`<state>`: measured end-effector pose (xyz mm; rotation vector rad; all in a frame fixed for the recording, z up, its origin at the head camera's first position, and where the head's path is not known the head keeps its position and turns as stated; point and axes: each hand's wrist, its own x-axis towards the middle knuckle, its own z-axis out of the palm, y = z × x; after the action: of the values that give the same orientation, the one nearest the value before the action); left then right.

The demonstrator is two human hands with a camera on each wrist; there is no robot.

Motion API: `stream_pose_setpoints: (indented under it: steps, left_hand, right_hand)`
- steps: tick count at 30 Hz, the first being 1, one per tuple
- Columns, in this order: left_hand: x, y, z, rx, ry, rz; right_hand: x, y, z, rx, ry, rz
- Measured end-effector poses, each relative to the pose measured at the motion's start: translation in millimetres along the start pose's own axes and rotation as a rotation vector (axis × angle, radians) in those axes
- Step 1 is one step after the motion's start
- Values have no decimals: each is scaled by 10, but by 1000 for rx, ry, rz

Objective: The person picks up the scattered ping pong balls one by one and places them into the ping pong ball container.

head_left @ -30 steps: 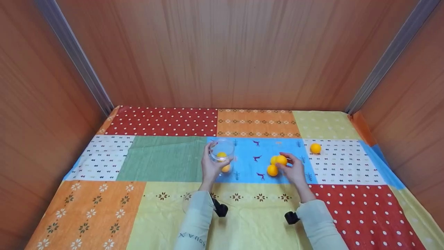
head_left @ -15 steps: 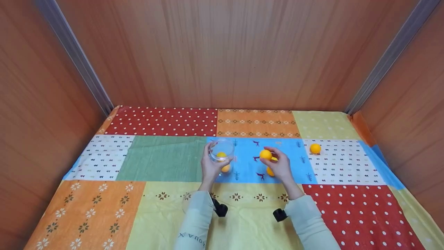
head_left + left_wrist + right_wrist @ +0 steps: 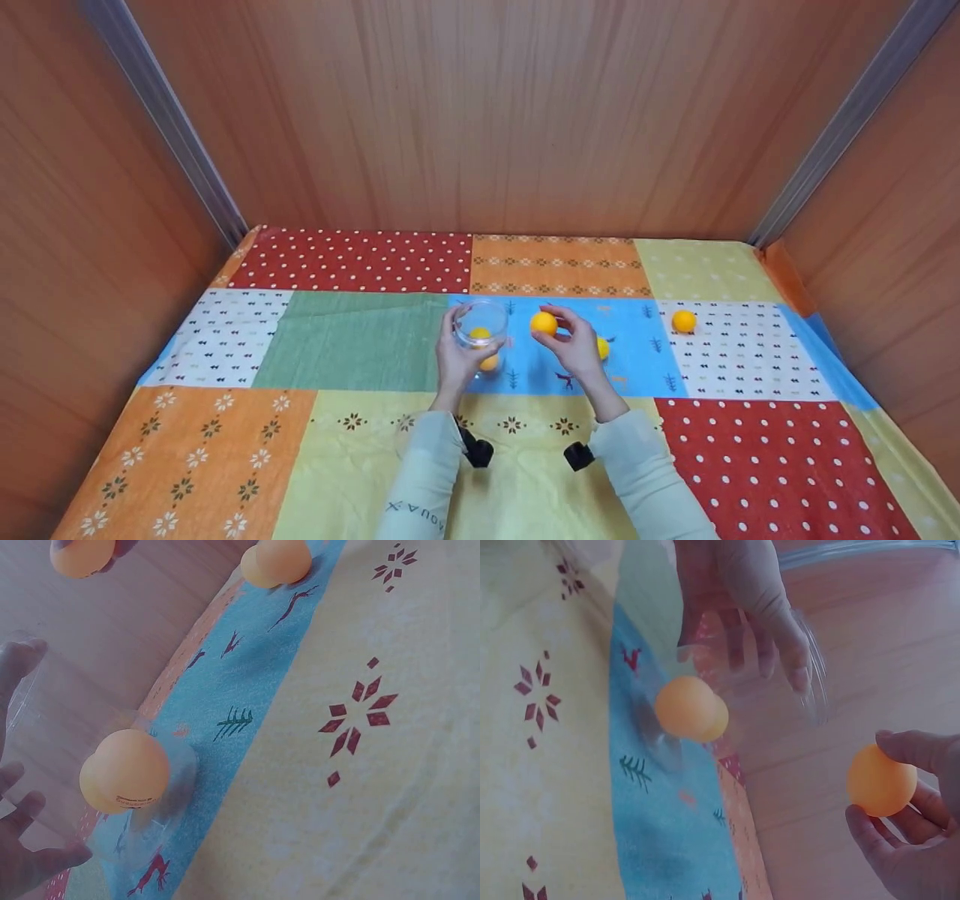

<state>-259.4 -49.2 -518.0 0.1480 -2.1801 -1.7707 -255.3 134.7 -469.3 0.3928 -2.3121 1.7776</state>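
Observation:
My left hand grips a clear jar that stands upright on the blue patch of the cloth, fingers and thumb around its upper part. Two orange ping-pong balls lie at the jar's bottom; the left wrist view shows the nearer ball overlapping the other. Between thumb and fingers, my right hand pinches another orange ping-pong ball, raised just right of the jar's rim and apart from it. Behind that hand a loose ball is partly covered; the left wrist view shows a pair of balls there.
One more orange ball lies on the white patch to the right. A faint clear round piece shows beside the left forearm. Wood-patterned walls enclose the patchwork cloth at the back and both sides.
My right hand has lifted the ball from beside the loose balls and carried it left, close to the jar. The left hand and jar have stayed in place.

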Motion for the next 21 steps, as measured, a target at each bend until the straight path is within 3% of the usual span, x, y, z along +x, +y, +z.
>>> stream_pose_setpoints:
  steps: [7,15,21]
  left_hand:
    - [2,-1,10,22,13,2]
    - [4,11,3,24,13,16]
    - [9,1,1,25,20,37]
  right_hand:
    - [61,-129,152,29,-15,13]
    - [73,-489,294,27,-31,7]
    - [129,-472,416,31,-46,0]
